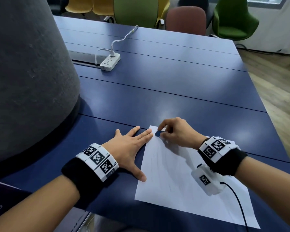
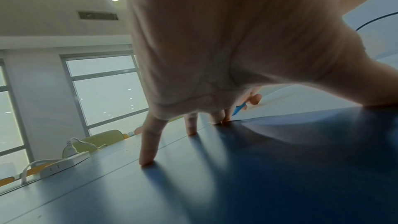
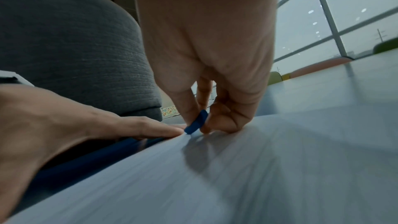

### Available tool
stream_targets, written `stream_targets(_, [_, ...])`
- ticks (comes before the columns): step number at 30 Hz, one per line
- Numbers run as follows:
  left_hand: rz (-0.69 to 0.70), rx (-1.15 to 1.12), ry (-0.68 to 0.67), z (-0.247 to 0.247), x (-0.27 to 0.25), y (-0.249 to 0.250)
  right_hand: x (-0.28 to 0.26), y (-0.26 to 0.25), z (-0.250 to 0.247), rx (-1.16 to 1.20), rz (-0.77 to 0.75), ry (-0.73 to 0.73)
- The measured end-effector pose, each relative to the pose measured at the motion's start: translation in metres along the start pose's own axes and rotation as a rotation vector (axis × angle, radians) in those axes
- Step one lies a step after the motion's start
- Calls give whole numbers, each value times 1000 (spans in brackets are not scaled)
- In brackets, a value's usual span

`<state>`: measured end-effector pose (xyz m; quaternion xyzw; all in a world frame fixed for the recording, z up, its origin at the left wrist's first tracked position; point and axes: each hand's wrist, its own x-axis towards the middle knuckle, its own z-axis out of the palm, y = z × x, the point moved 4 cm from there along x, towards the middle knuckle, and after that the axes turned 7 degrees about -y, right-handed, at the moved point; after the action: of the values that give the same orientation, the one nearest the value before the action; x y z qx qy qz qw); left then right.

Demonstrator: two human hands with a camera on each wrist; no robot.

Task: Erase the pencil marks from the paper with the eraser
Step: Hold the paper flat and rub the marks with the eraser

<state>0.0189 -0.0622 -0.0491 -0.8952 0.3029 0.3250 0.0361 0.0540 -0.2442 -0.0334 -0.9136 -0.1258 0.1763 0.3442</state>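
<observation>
A white sheet of paper (image 1: 182,178) lies on the blue table (image 1: 174,84), with faint pencil strokes across its middle. My right hand (image 1: 174,131) pinches a small blue eraser (image 1: 158,133) between thumb and fingers and holds its tip on the paper near the far left corner. The same eraser (image 3: 197,123) shows in the right wrist view, touching the sheet (image 3: 258,176). My left hand (image 1: 129,148) lies flat with spread fingers; its index fingertip and thumb rest on the paper's left edge. In the left wrist view the left hand (image 2: 193,125) presses on the table, the eraser (image 2: 239,109) beyond it.
A large grey fabric-covered column (image 1: 27,72) stands on the left. A white power strip (image 1: 110,61) with a cable lies further back on the table. Coloured chairs (image 1: 233,19) line the far side. A black cable (image 1: 238,201) from my right wrist crosses the paper's near right corner.
</observation>
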Motion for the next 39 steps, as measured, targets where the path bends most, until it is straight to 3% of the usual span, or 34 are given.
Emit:
stream_targets(5, [6, 26, -2, 0, 1, -3, -13, -5, 14, -17, -43, -165])
stream_targets(8, [6, 41, -5, -1, 1, -2, 0, 3, 2, -30, 5, -36])
stream_targets(10, [7, 46, -2, -1, 2, -2, -1, 3, 2, -16, 5, -24])
stream_targets(14, [3, 39, -1, 0, 2, -3, -19, -9, 17, -51, -71, -194])
stream_targets(19, [8, 46, -5, -1, 2, -2, -6, 2, 2, -45, -2, -17])
stream_targets(24, [7, 23, -3, 0, 2, -3, -16, -10, 13, -77, -72, -172])
stream_targets(28, [8, 36, 0, 0, 2, -2, -3, -1, 1, -41, -9, -28])
stream_targets(33, [6, 24, -3, 1, 2, -2, -19, -13, 16, -72, -76, -217])
stream_targets(37, [8, 24, -5, 1, 2, -3, -3, -2, 2, -50, -12, -39])
stream_targets(39, [5, 22, -5, 1, 2, -3, -5, -2, 6, -19, -8, -39])
